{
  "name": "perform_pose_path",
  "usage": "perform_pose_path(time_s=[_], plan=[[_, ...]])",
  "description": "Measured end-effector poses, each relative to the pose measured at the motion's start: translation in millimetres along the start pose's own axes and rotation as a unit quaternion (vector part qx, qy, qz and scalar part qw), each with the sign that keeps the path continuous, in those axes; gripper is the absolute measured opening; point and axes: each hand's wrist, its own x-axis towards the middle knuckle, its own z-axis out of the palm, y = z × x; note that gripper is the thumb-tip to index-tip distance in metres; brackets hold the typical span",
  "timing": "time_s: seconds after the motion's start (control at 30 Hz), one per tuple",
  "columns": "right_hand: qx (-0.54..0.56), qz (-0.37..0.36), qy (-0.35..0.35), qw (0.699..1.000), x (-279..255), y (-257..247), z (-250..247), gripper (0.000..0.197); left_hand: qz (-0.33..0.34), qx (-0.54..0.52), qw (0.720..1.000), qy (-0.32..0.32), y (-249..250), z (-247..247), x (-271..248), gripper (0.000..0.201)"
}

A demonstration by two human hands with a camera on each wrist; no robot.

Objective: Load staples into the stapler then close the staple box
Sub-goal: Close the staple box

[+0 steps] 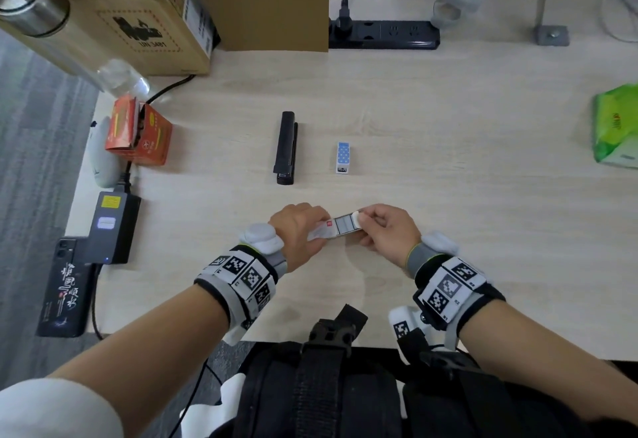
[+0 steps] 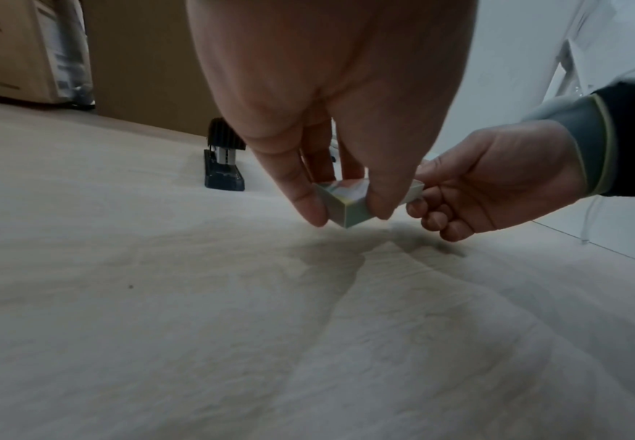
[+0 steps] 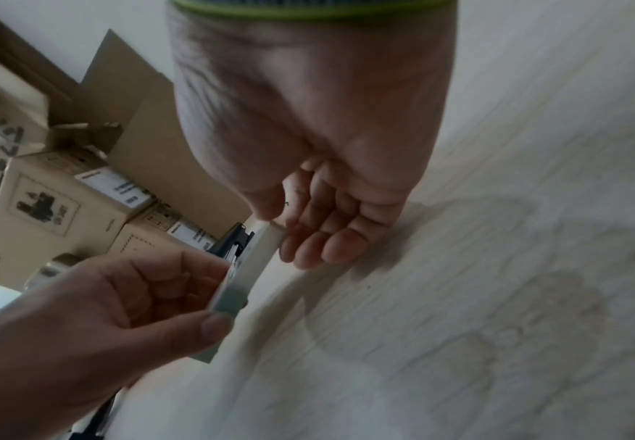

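Note:
A small white staple box point(image 1: 331, 229) is held just above the desk between both hands, its inner tray slid partly out to the right with grey staple rows point(image 1: 343, 224) showing. My left hand point(image 1: 303, 230) grips the outer sleeve point(image 2: 346, 202). My right hand point(image 1: 376, 227) pinches the end of the tray point(image 3: 261, 247). The black stapler point(image 1: 286, 147) lies shut on the desk beyond the hands, pointing away. A second small box with blue dots point(image 1: 343, 158) stands to the right of the stapler.
Cardboard boxes point(image 1: 145, 13) and a black power strip point(image 1: 383, 35) line the back of the desk. An orange carton point(image 1: 139, 134), a black power adapter point(image 1: 110, 227) and a phone point(image 1: 65, 296) sit at the left. A green tissue pack point(image 1: 616, 127) lies at the right edge.

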Motion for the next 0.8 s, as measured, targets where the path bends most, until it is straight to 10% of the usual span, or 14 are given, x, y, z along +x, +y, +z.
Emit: perform_pose_path(time_s=[0.8], plan=[[-0.042, -0.057, 0.076, 0.995, -3.8, 0.3, -2.9, 0.007, -0.012, -0.002, 1.0, 0.025, 10.3, -3.4, -5.2, 0.03]])
